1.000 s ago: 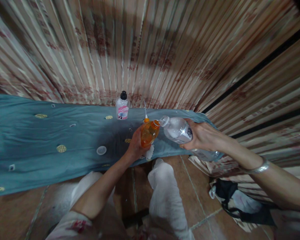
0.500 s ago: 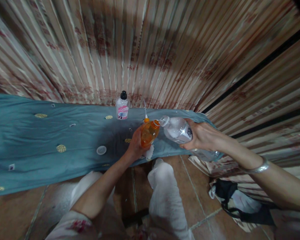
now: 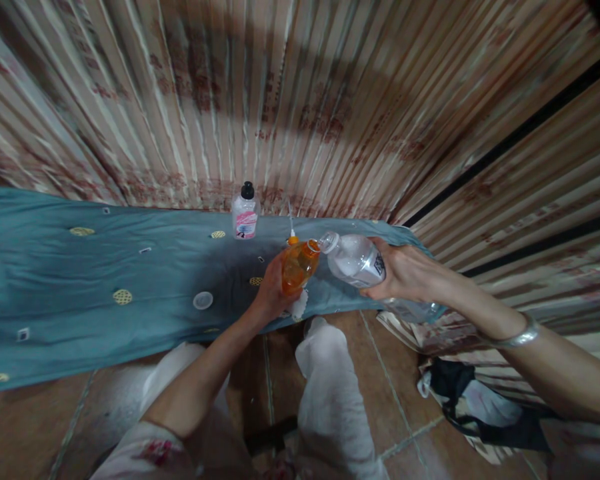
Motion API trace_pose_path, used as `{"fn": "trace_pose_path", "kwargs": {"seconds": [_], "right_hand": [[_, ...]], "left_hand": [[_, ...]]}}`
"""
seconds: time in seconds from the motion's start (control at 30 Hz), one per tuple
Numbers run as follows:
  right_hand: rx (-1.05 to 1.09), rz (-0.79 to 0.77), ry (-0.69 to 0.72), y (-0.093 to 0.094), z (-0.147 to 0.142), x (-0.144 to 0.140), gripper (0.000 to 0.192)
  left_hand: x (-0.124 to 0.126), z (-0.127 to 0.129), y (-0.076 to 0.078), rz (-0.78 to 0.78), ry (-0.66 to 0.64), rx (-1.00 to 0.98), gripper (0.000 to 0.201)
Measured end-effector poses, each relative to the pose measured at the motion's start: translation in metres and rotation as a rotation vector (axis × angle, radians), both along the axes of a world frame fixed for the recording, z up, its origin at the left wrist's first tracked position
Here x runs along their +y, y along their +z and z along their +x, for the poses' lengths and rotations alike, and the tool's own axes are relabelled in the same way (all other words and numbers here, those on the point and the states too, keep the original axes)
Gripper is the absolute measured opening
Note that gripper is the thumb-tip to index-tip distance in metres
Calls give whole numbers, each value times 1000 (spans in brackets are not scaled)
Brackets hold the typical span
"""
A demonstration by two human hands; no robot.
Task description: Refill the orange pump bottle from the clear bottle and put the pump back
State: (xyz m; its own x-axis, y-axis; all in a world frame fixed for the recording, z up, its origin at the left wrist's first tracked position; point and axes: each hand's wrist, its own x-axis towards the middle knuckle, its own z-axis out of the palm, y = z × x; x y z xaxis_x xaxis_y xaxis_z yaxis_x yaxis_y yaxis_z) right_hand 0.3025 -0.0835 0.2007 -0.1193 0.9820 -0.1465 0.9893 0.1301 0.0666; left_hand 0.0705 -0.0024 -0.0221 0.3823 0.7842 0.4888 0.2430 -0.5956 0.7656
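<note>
The fingers of the left hand (image 3: 271, 290) are wrapped round an orange bottle (image 3: 300, 268), see-through, with a rounded body and an uncapped neck tipped towards the right; what lies inside it is hard to make out. The fingers of the right hand (image 3: 399, 272) grip a clear plastic bottle (image 3: 351, 259) tilted the other way, its open mouth right at the orange one's; its label is silvery with dark lettering too blurred to read, and the inside looks pale. Both bottles are held up over the worktop (image 3: 165, 267) towards its right end. Just beyond the left hand is a nozzle (image 3: 293, 237) with an orange collar and a thin pale tube pointing to the far edge. Near that edge stands a detergent-style bottle (image 3: 245, 217), clear-bodied and black-capped, its pink label bearing small illegible print. Left of the left hand, towards the near edge, lies a round whitish lid (image 3: 203, 301).
</note>
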Motion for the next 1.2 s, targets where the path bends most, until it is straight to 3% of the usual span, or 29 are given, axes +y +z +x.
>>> {"fn": "trace_pose_path", "kwargs": {"seconds": [0.83,1.2], "right_hand": [[-41,-11,-17,0,-2,0,76],[-24,13,7,-2,0,0,74]], "left_hand": [[0,0,0,12,-17,-34,90],[2,0,-7,6,-17,-38,92]]}}
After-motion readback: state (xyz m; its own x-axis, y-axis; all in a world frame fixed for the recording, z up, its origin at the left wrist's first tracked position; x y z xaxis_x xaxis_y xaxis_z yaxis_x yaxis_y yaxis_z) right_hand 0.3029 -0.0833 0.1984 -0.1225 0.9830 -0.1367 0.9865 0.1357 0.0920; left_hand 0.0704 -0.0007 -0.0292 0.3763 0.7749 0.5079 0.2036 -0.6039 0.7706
